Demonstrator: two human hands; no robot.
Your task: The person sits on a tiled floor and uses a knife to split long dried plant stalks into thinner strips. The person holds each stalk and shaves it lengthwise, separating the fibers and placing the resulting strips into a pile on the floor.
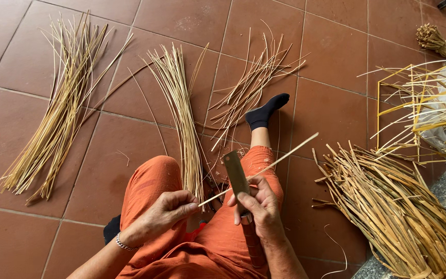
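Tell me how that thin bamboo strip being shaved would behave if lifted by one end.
The bamboo strip looks long and very thin, so it would probably flex and droop a little. It likely weighs almost nothing: the left hand pinches it with fingertips alone. Against the blade in the right hand, it could snap if bent sharply.

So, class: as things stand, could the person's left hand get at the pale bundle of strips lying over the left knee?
Probably yes. The left hand sits right beside the pale bundle, whose near end lies just next to it, with nothing between. But its grip is pinching a thin strip, so it would need to let go first.
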